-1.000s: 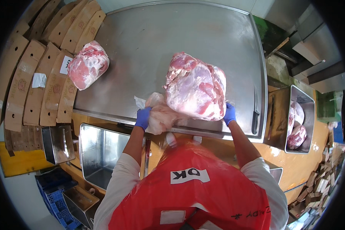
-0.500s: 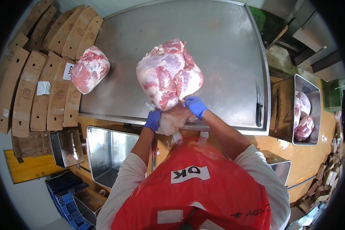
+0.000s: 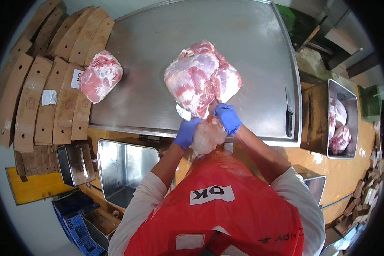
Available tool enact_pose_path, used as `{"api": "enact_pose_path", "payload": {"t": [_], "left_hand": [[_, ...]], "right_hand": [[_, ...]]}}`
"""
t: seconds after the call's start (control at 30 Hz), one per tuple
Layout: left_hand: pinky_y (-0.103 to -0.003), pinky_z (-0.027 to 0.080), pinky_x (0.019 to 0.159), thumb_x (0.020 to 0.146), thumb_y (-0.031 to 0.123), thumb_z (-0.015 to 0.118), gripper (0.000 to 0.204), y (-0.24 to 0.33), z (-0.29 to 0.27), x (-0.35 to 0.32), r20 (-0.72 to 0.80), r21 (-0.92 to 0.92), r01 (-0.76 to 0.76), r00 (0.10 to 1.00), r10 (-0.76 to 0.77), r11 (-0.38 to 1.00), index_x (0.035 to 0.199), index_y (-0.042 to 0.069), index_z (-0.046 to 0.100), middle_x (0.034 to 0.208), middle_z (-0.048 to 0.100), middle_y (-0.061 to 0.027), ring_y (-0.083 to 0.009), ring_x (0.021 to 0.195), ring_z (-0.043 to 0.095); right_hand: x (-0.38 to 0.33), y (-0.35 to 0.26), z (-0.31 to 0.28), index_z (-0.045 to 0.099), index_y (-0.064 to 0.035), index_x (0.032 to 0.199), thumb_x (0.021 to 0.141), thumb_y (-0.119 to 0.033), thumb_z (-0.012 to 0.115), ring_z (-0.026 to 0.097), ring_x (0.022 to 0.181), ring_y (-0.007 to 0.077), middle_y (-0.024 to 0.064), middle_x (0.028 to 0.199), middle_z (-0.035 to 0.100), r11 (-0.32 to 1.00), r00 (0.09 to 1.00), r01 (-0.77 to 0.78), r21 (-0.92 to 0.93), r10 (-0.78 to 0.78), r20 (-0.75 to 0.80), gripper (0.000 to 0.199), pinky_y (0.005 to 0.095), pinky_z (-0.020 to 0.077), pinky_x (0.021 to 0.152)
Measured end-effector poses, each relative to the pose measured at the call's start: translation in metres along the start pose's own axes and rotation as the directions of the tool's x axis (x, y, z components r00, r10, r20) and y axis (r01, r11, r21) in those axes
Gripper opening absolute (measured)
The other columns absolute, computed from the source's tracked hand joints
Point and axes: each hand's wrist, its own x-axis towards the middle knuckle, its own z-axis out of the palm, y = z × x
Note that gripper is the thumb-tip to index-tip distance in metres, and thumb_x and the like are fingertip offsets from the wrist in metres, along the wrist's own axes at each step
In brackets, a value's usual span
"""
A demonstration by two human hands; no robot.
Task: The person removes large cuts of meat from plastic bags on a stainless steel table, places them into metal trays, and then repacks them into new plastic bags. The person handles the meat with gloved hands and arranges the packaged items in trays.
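Steel desk (image 3: 158, 47) fills the upper centre of the frame. Large cut of raw meat (image 3: 202, 77), pink with white fat, lies on it just right of centre, its near end at the desk's front edge.

Left hand (image 3: 187, 133), blue glove, closed around the left side of a pale, wrinkled lump of fat or membrane (image 3: 207, 135) that hangs off the meat's near end, just below the desk edge. Right hand (image 3: 228, 118), blue glove, fingers pinched together on the meat's lower edge where the lump joins it. Both hands are touching the lump; whether it is fully free of the meat I cannot tell.

Second, smaller cut of meat (image 3: 100, 76) at the desk's left edge, well apart from the first.

Upper left of frame: a fan of flat brown cardboard boxes (image 3: 34, 85), long and curved by the lens, two bearing small white rectangular labels (image 3: 49, 97).

Right edge: steel tray (image 3: 348, 96) with more meat pieces inside. Below the desk, lower left: empty steel bin (image 3: 123, 166), yellow board (image 3: 34, 187), blue crate (image 3: 74, 222).

Red apron with a white rectangular patch (image 3: 212, 194) at lower centre.
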Motion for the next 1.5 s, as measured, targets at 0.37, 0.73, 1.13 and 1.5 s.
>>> {"api": "enact_pose_path", "payload": {"t": [0.37, 0.73, 1.13, 1.5], "left_hand": [[-0.035, 0.057, 0.072, 0.093, 0.022, 0.067, 0.028, 0.017, 0.033, 0.06, 0.093, -0.276, 0.193, 0.98, -0.173, 0.942, 0.109, -0.002, 0.067, 0.094, 0.068, -0.008, -0.0192, 0.081, 0.067], [-0.037, 0.055, 0.087, 0.091, 0.011, 0.065, 0.031, -0.005, -0.032, -0.006, 0.05, 0.273, 0.055, 0.996, -0.071, 0.96, 0.119, 0.001, 0.063, 0.107, 0.067, -0.0068, -0.0208, 0.097, 0.066], [-0.036, 0.054, 0.093, 0.088, 0.019, 0.075, 0.048, 0.037, -0.083, -0.119, -0.096, 0.542, 0.117, 0.992, -0.077, 0.832, 0.127, -0.004, 0.06, 0.116, 0.067, -0.0101, -0.0215, 0.105, 0.065], [-0.036, 0.053, 0.094, 0.091, 0.01, 0.066, 0.045, 0.084, -0.102, -0.086, -0.124, 0.371, -0.108, 0.979, 0.165, 0.922, 0.132, -0.005, 0.056, 0.123, 0.064, -0.011, -0.0212, 0.11, 0.064]], "right_hand": [[-0.1, -0.021, 0.01, 0.061, -0.0063, 0.078, 0.091, -0.009, 0.054, 0.052, 0.061, 0.0123, 0.0035, 0.068, 0.058, 0.91, 0.975, 0.096, -0.404, -0.004, 0.222, 0.015, 0.0292, 0.045, 0.058], [-0.057, 0.005, -0.132, 0.067, -0.005, 0.113, 0.08, -0.037, 0.071, 0.069, 0.096, 0.0389, 0.0217, 0.102, 0.072, 0.325, 0.969, -0.002, -0.946, -0.234, -0.082, 0.046, 0.0421, 0.0558, 0.084], [0.117, 0.014, -0.121, 0.062, -0.0056, 0.1, 0.1, -0.015, 0.049, 0.052, 0.059, 0.0183, 0.0102, 0.077, 0.063, 0.76, 0.965, 0.128, 0.637, 0.052, -0.256, 0.016, 0.03, 0.0458, 0.054], [0.1, 0.037, 0.008, 0.072, -0.006, 0.105, 0.092, -0.013, 0.054, 0.07, 0.095, 0.0302, 0.0156, 0.103, 0.074, 0.749, 0.906, 0.356, -0.559, -0.422, 0.012, 0.023, 0.039, 0.0545, 0.085]]}}
